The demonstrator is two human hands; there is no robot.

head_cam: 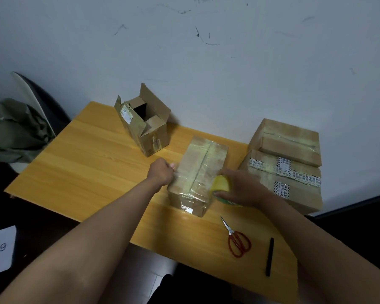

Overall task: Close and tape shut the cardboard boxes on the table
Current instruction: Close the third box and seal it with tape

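The left hand (pixel 161 171) is pressing against the left side of the middle box (pixel 199 174), fingers curled at its edge — likely keeping the box from sliding and maybe pinning down the end of the tape. The right hand (pixel 239 188) is gripping the yellow tape roll (pixel 221 185) at the box's right side, probably pulling a strip across the closed flaps (shiny tape is already showing on top). This box is sitting in the middle of the table (pixel 86 159). Behind it, an open box (pixel 144 126) is waiting with its flaps up. Two taped boxes (pixel 283 159) are stacked on the right. The scissors (pixel 237 240) are lying near — handy for cutting.
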